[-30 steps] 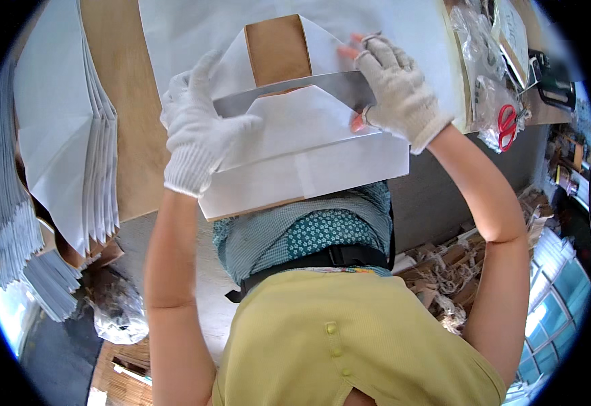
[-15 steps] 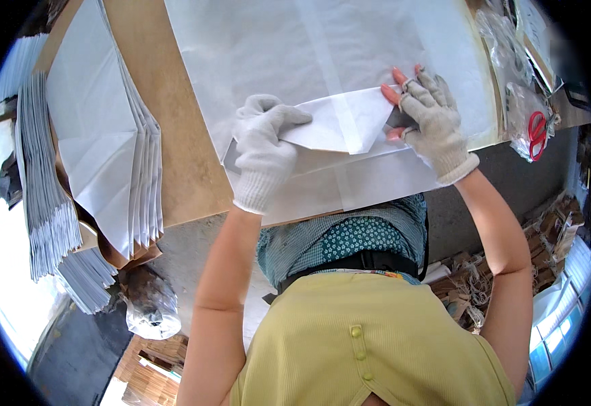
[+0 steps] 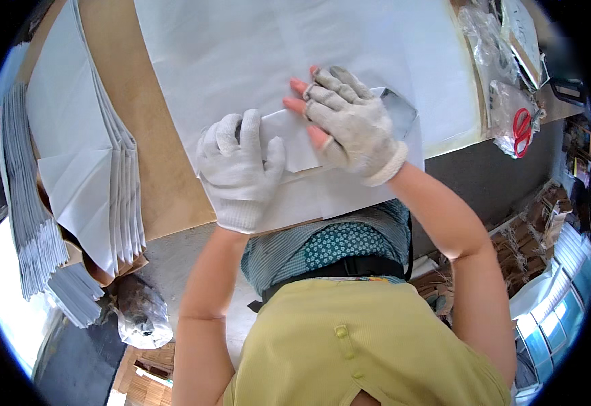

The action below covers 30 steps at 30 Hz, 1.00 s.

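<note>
A large white paper sheet [image 3: 228, 61] lies before me, its near end worked into a folded flap [image 3: 294, 150]. My left hand [image 3: 238, 162], in a white knit glove, rests flat on the left end of the fold with its fingers stretched out. Across the middle and right of the flap lies my right hand [image 3: 353, 125], its fingers spread and pointing left. Its glove leaves the fingertips bare. Neither hand grips anything. Under the right palm part of the flap is hidden; a creased grey-looking corner [image 3: 400, 111] shows to its right.
At the left stand folded white paper bags [image 3: 82, 176] and a thick stack of folded paper [image 3: 28, 196] over the brown table edge. Red-handled scissors [image 3: 522, 132] lie on clear plastic bags [image 3: 488, 47] at the right. A plastic bag [image 3: 145, 325] sits below left.
My left hand has gone from pinching the raised flap to lying flat. My right hand has slid left onto the fold, and the flap is now pressed down. The whole view has shifted slightly.
</note>
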Each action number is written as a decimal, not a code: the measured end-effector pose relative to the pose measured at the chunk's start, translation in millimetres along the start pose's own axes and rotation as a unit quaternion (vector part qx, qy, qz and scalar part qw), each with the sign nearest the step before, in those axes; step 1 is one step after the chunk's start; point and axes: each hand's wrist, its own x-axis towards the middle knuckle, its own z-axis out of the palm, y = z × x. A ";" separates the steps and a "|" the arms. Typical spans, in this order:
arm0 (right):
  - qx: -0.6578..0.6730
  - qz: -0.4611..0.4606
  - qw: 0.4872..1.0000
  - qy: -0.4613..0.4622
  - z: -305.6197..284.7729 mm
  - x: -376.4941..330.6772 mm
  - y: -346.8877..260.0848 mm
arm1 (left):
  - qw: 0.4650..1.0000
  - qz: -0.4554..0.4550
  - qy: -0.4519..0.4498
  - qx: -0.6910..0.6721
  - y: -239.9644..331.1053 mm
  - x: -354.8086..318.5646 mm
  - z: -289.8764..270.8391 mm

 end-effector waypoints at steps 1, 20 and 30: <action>-0.009 0.027 0.999 0.015 4.6 2.5 -5.5 | 1.000 -0.003 0.008 0.001 8.0 1.4 2.9; 0.020 0.228 0.964 -0.136 -73.8 -48.6 65.6 | 0.565 -0.481 0.150 -0.654 -34.9 -85.0 -47.6; 0.245 0.359 0.900 -0.040 -70.2 -24.9 99.3 | 0.797 -0.370 0.172 -0.445 -74.1 -24.9 -40.7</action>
